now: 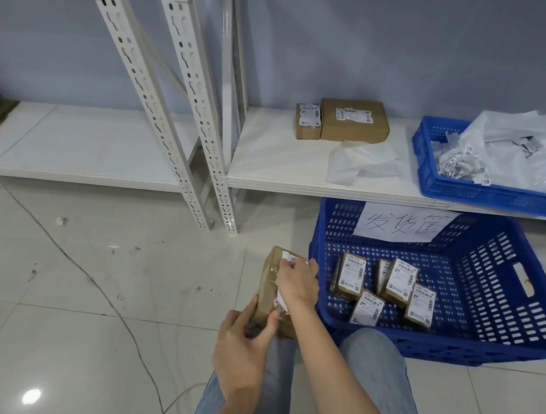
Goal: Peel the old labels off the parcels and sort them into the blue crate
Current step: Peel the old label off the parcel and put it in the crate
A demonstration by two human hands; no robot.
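Note:
A brown cardboard parcel [267,287] rests on my knee above the tiled floor. My left hand [242,343] grips its near end. My right hand [295,281] lies on top of it and pinches a crumpled white label [283,301] that is partly torn away from the box. To the right, on the floor, stands a large blue crate [483,318] with a handwritten paper sign on its far wall. Several small labelled parcels [385,289] lie inside it.
On the low white shelf [268,161] sit two more brown boxes [342,119] with labels, a loose plastic bag [362,163], and a smaller blue crate [429,172] full of torn labels and bags. White shelf uprights [205,137] stand left. A thin cable [98,282] crosses the floor.

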